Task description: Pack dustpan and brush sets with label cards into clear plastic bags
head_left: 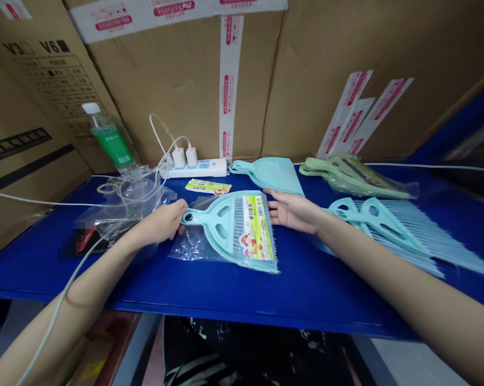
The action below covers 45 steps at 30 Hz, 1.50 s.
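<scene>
left hand [163, 221] fingers pinch the brush [226, 228] handle; right hand [292, 210] fingers spread, touching its edge

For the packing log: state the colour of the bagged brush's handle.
Light teal handle, seen in the head view.

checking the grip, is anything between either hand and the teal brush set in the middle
Nothing visible does. The left hand is closed on the teal brush set at its handle end, and the right hand lies open against its far edge. Only the clear plastic bag lies under and around the set.
</scene>
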### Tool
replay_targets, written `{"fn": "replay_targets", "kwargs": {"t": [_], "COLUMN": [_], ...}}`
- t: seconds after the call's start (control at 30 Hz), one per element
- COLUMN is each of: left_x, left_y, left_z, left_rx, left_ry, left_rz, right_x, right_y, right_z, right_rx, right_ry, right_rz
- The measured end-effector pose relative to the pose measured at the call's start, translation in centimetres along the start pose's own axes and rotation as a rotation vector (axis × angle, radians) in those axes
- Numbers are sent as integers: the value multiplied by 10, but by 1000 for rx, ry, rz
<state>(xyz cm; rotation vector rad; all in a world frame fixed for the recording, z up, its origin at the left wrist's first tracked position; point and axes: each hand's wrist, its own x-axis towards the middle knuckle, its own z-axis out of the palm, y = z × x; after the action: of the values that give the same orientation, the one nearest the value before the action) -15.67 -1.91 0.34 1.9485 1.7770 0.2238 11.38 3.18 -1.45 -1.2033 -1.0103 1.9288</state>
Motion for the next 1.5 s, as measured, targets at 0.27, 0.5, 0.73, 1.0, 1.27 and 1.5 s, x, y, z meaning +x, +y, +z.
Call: {"fn": "replay_targets", "kwargs": {"t": [0.27,0.5,0.73,1.0,1.27,1.5], "left_x": [-1,0,0,2,-2,-4], "left_y": [4,4,3,3,4,5], "left_z": [-3,-2,0,-2,-6,-8], "left_rx": [444,537,518,496,556,624], "left_ry": [43,66,53,78,71,78], "left_rz": [-32,-30,-33,-5,-59,-93], "right_x": [2,-1,0,7,8,0], "right_y": [3,2,2,7,6,2], "right_z": [-11,-10,-6,-18,-27,-26], "right_rx": [-112,-180,-159,-162,-201,-297], "right_ry": [-118,-134,-110,-150,-225,-233], "right_rz": [-33,-25,-5,-62,-72,-83]}}
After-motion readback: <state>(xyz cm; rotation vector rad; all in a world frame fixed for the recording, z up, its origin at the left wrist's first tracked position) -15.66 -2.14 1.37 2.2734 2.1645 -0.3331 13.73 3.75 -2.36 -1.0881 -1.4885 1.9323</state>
